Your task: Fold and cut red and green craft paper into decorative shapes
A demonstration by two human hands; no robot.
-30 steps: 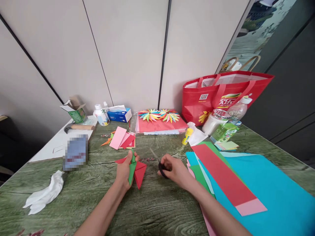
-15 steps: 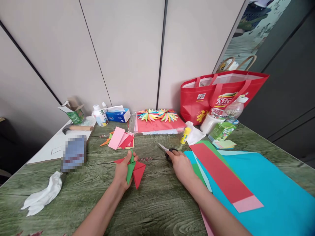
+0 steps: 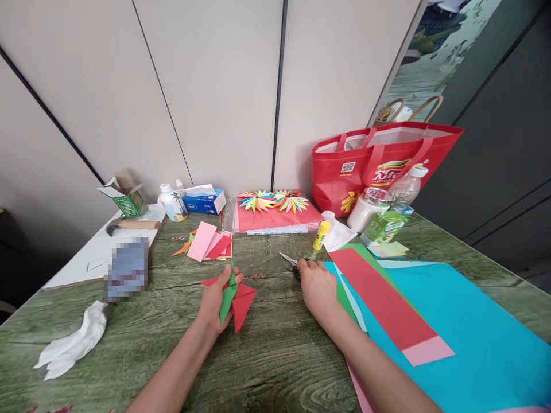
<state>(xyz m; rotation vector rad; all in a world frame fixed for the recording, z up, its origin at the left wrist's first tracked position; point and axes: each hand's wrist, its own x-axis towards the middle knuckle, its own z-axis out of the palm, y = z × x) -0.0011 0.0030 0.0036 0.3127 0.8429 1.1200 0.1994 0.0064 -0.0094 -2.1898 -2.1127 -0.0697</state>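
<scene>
Green wood-grain tabletop (image 3: 267,367) across the lower frame. Large blue paper sheet (image 3: 486,332), lower right; a long red paper strip (image 3: 383,301) lies slantwise over it. Red shopping bag (image 3: 331,178) upright, upper right. Right hand (image 3: 321,289), right of centre, palm down, fingers curled over the scissors' handles; whether gripping or merely resting, cannot tell, knuckles hide it. Left hand (image 3: 214,298), lower centre-left, pinches a folded red-and-green paper piece (image 3: 244,301), thumb on top. Scissors (image 3: 289,260) near centre, blades pointing upper left. Yellow glue stick (image 3: 321,235) beyond them, right of centre.
</scene>
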